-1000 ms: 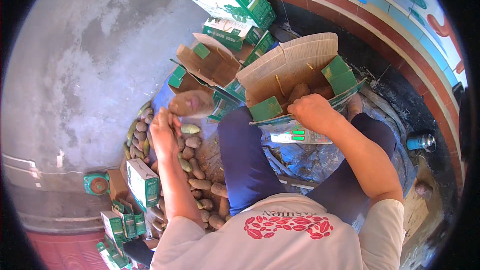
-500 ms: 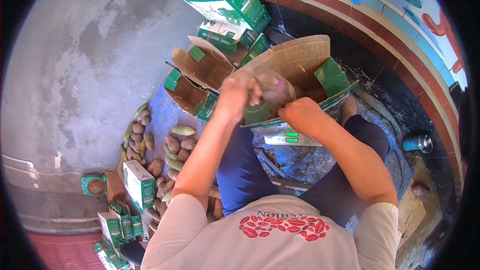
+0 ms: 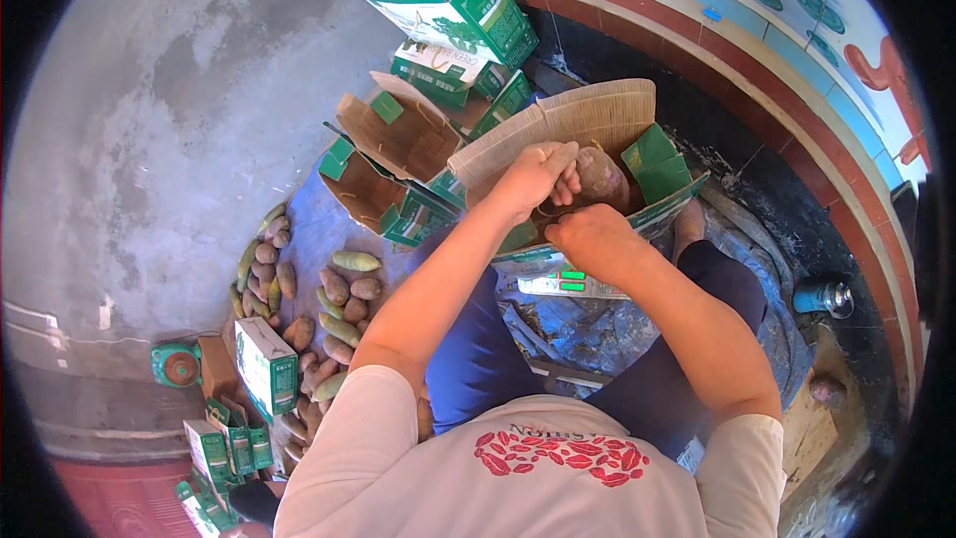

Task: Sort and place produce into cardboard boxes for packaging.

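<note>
A long open carton [image 3: 647, 214], green outside with bare brown flaps, stands in front of me. Inside it, toward the right, lies a large brownish-purple root vegetable [image 3: 601, 175]. My left hand [image 3: 538, 179] reaches over the carton with its fingers curled right beside the vegetable; what is within them, if anything, is hidden. At the carton's near rim is my right hand [image 3: 595, 239], its fingers closed on the edge. Under the carton shows a white scale [image 3: 570, 285] with a lit green display.
Open green-and-white cartons [image 3: 398, 130] stand left of mine, more [image 3: 468, 20] behind them. Purple and green root vegetables [image 3: 337, 289] lie on a blue tarp [image 3: 324, 214] at left. Closer cartons [image 3: 267, 364] stand lower left. A blue flask [image 3: 819, 296] is at right, by the wall.
The vegetable has moved right and down into the carton. My left hand has shifted right with it, while my right hand stays at the near rim, slightly left of before.
</note>
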Available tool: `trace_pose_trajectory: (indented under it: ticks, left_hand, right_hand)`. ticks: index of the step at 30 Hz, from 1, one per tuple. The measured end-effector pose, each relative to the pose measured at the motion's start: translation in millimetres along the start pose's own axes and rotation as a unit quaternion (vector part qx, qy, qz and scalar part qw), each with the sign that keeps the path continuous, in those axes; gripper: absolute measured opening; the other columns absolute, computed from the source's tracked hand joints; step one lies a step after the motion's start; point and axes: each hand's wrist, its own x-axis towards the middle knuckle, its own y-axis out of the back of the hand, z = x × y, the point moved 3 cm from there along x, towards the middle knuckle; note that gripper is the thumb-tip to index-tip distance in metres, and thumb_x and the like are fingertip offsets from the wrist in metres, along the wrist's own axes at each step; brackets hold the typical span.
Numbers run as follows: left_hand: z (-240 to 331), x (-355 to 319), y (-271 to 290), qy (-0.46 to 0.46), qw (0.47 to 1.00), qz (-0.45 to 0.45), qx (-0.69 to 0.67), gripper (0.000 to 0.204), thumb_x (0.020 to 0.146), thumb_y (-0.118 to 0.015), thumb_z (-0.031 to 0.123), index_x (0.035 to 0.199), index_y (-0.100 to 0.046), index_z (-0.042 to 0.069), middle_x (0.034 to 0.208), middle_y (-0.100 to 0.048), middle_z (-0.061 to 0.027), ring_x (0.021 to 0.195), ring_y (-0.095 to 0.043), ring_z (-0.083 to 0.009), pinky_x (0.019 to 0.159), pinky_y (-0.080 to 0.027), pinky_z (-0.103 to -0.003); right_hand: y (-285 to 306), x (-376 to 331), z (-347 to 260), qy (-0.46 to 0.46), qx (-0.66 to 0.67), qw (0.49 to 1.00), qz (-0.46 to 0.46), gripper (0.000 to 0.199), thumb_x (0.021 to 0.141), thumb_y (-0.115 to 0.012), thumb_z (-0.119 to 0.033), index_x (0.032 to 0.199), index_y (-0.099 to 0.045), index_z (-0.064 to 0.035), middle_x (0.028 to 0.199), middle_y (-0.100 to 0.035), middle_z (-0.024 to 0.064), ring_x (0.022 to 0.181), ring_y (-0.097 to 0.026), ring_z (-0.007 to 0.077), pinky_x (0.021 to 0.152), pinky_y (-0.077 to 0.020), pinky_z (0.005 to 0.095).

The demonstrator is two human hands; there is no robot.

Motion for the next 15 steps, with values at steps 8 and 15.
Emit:
trace_pose_trajectory:
  ticks: [8,15]
  left_hand:
    - [-25.5,3.9,29.5,0.069,0.956,-0.004,0.285,0.033,0.091,-0.048,0.026,0.072,-0.056,0.001,0.067,-0.060,-0.0077,0.052,-0.053,-0.0141,0.050,-0.042,-0.027]
    - [-13.6,-34.8,47.4,0.024,0.954,-0.006,0.298,0.031,0.091,-0.049,0.026,0.074,-0.058,0.002,0.070,-0.062,-0.0070,0.059,-0.058,-0.0135,0.053,-0.045,-0.027]
  right_hand:
    - [-2.4,4.7,2.1,-0.001,-0.008,1.000,0.023,0.013,0.076,-0.055,-0.008,0.085,-0.065,-0.0086,0.084,-0.067,0.0103,0.082,-0.066,0.0255,0.070,-0.0514,0.0364]
    - [-1.9,5.8,-2.0,-0.019,0.002,1.000,-0.004,0.012,0.077,-0.056,-0.009,0.086,-0.064,-0.0081,0.083,-0.066,0.0088,0.083,-0.065,0.0253,0.070,-0.0512,0.0364]
